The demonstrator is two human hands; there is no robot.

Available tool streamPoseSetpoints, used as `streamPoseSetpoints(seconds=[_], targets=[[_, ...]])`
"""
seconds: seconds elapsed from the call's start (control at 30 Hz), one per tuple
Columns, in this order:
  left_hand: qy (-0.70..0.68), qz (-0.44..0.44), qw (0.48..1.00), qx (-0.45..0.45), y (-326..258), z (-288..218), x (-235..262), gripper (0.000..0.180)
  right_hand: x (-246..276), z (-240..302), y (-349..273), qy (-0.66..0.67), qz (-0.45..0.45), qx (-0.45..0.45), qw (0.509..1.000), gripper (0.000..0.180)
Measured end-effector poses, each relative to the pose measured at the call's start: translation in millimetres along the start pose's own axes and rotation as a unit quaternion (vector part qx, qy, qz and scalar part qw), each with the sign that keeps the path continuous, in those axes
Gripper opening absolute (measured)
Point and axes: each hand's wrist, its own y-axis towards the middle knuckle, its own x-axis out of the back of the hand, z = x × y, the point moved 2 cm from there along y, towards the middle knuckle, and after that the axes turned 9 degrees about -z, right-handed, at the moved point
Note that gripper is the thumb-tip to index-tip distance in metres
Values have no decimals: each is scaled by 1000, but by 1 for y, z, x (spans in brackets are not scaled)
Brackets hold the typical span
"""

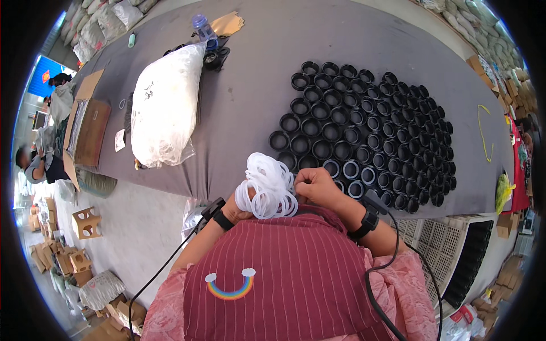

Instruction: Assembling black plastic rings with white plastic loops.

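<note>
A bunch of white translucent rings (265, 183) is gathered in front of my chest at the table's near edge. My left hand (233, 210) is closed around the bunch from the left, its fingers mostly hidden behind the rings. Just right of the bunch, my right hand (319, 186) has its fingers pinched together; whatever is between them is too small to make out. Beyond and to the right stand many black round caps (341, 115) in close rows, open side up. A few of the near ones, such as one cap (351, 169), show a pale ring inside.
A large filled clear plastic bag (165, 108) lies on the grey-covered table (244, 85), with a blue bottle (200, 25) behind it. An open cardboard box (91, 128) stands at left. Plastic crates (438, 241) are below the table at right. Another person (42, 165) is far left.
</note>
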Motion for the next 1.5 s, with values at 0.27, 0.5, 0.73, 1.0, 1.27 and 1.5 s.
streamPoseSetpoints(seconds=[0.27, 0.5, 0.73, 1.0, 1.27, 1.5], targets=[[-262, -28, 964, 36, 4, 0, -1, 43, 10, -8, -11, 195, -76, -141, 968, 3], [-333, -7, 942, 48, 1, 9, 20, 49, 49, -22, -34, -375, -88, -50, 922, 21], [-341, 23, 936, 81, 5, 4, 19, 50, 64, -56, -64, -470, 16, -9, 883, 25], [-237, -46, 967, 86, 15, 1, 3, 33, -4, 1, -24, -73, -105, 240, 962, 24], [-204, -57, 972, 101, 15, 8, 7, 33, 6, -43, -23, 166, -179, 2, 970, 13], [-244, -57, 963, 100, 8, 9, 8, 32, 31, -61, -15, 195, -236, -26, 952, 11]])
